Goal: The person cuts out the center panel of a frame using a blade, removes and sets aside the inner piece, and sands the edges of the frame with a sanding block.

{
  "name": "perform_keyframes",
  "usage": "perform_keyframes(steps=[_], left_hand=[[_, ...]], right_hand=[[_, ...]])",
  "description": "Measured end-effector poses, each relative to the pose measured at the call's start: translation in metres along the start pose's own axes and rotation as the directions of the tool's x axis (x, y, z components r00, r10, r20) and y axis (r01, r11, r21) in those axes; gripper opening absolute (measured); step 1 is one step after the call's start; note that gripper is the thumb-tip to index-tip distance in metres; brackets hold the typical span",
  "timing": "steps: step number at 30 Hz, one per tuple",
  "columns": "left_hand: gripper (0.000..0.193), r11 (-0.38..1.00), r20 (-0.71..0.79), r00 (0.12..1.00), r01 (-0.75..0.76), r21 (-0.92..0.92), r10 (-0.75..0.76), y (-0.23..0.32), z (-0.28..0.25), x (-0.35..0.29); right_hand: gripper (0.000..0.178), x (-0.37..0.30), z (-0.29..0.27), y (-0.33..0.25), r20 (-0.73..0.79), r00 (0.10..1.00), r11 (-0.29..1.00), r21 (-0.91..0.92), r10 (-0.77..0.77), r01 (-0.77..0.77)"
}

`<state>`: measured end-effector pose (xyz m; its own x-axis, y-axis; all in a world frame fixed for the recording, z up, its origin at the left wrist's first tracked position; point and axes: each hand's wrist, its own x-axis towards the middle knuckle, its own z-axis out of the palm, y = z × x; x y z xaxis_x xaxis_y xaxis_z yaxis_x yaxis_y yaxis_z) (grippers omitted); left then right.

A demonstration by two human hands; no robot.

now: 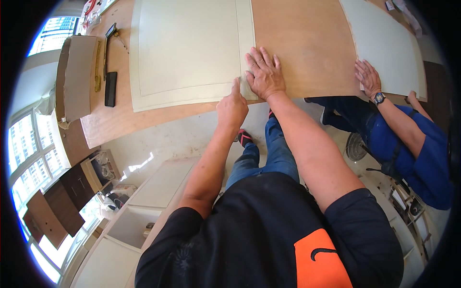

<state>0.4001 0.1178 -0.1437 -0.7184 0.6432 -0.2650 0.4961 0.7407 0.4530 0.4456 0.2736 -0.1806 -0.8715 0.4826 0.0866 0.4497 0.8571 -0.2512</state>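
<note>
head view: panel [187,48] is lying on table [307,43], border lines [182,90] already showing along left, right and near sides; far end is leaving frame, so what's left is unclear. left hand [232,108] is pointing near the near right corner, other fingers curling, grip unclear; right hand [265,79] is lying flat across right edge, holding nothing.

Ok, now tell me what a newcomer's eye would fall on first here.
Probably the bright orange patch on the black fabric shirt, at the bottom, right of centre. Next comes the near right corner of a large cream rectangular panel, where the bare left hand extends its index finger and the bare right hand lies flat across the edge. At far right, a co-worker's blue shirt also stands out.
</note>
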Motion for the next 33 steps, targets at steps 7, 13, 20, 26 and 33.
perform_keyframes(steps=[7,13,20,26,33], left_hand=[[0.055,1.000,0.013,1.000,-0.001,0.000,0.001,0.000,-0.004,0.001],[0.053,0.999,-0.011,1.000,-0.026,-0.029,0.026,-0.004,-0.013,0.021],[0.053,1.000,0.005,1.000,0.000,-0.023,0.000,0.005,-0.015,0.037],[0.053,0.999,0.004,1.000,-0.001,-0.051,0.001,0.010,-0.012,0.039],[0.057,0.999,0.000,1.000,0.020,-0.034,-0.020,0.011,-0.006,0.024]], right_hand=[[0.058,-0.002,0.001,0.001,-0.022,1.000,1.000,-0.005,0.001,-0.001],[0.057,-0.002,0.001,0.002,-0.028,1.000,1.000,0.000,0.002,-0.002],[0.055,-0.002,0.001,0.001,-0.054,0.999,1.000,0.026,-0.005,0.007],[0.056,-0.002,0.004,0.002,-0.064,0.998,1.000,-0.004,-0.001,0.001],[0.057,0.000,0.006,0.004,-0.077,0.997,1.000,0.004,-0.007,0.007]])
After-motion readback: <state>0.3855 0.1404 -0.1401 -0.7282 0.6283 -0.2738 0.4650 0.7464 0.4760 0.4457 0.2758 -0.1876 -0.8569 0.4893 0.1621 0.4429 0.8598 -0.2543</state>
